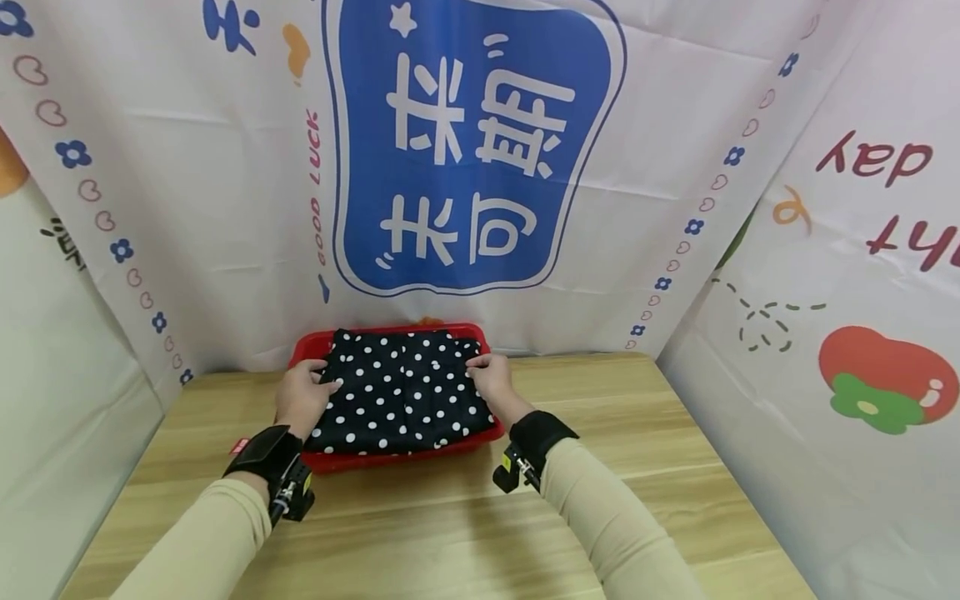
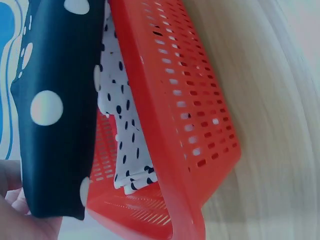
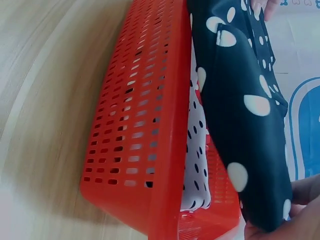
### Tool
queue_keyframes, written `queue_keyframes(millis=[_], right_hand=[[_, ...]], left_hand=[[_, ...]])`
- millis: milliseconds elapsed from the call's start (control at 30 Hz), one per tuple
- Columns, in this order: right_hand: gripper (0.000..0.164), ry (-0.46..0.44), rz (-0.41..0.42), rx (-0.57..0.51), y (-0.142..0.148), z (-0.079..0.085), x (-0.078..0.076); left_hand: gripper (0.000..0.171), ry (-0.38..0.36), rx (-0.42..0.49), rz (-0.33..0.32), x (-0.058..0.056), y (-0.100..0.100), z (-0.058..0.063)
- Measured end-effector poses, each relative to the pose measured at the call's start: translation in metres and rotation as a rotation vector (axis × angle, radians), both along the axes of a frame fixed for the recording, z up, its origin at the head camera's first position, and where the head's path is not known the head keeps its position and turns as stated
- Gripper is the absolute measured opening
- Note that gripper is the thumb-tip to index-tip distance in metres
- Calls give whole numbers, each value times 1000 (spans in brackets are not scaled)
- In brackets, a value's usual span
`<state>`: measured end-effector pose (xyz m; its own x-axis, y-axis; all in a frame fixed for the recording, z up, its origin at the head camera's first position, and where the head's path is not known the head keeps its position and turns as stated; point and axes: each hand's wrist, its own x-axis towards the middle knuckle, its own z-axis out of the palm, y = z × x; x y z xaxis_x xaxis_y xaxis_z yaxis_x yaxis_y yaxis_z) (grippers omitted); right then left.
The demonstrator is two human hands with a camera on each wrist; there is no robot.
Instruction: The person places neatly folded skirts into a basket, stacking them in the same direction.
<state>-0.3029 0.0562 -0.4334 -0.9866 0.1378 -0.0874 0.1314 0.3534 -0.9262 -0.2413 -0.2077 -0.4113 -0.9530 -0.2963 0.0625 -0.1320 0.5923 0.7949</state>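
A folded black cloth with white polka dots (image 1: 390, 392) lies level over a red plastic basket (image 1: 375, 461) at the back of the table. My left hand (image 1: 302, 398) pinches the cloth's left edge, and my right hand (image 1: 495, 387) pinches its right edge. Both wrist views show the cloth slightly above the basket rim, with a gap beneath it. Inside the basket, a white cloth with black spots (image 2: 131, 145) is partly visible; the black cloth and the basket wall hide the rest of it.
The basket stands on a wood-grain table (image 1: 405, 533), close to a printed white curtain (image 1: 247, 208) at the back. More printed fabric (image 1: 847, 275) hangs along the right side. A small red tag (image 1: 239, 446) shows beside the left wrist.
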Motion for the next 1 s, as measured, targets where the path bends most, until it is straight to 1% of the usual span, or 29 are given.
queue_keyframes(millis=[133,300,400,467,567,667,733,833,1000], right_hand=[[11,-1,-6,6,0,-1,-3],[12,26,9,27,0,-3,-5],[17,29,49,14,0,-3,-4],[24,10,90,-2,-1,-2,-3],[32,8,150,7,-2,-3,-1],[38,10,192,22,-3,-6,-2],[42,13,208,35,-4,-6,-1],[46,4,233,49,-6,-6,2],[47,-5,258,71,-9,-11,3]], left_hand=[[35,54,-30,-17,-3,2,1],[29,74,-34,4,-6,5,4],[27,88,-30,23,-7,5,4],[25,100,-28,31,-7,4,2],[25,121,-17,29,-7,2,-2],[27,142,-1,25,-8,-1,-5],[28,166,7,27,-9,-1,-6],[28,178,24,42,-10,-1,-8],[25,159,32,65,-10,-3,-14]])
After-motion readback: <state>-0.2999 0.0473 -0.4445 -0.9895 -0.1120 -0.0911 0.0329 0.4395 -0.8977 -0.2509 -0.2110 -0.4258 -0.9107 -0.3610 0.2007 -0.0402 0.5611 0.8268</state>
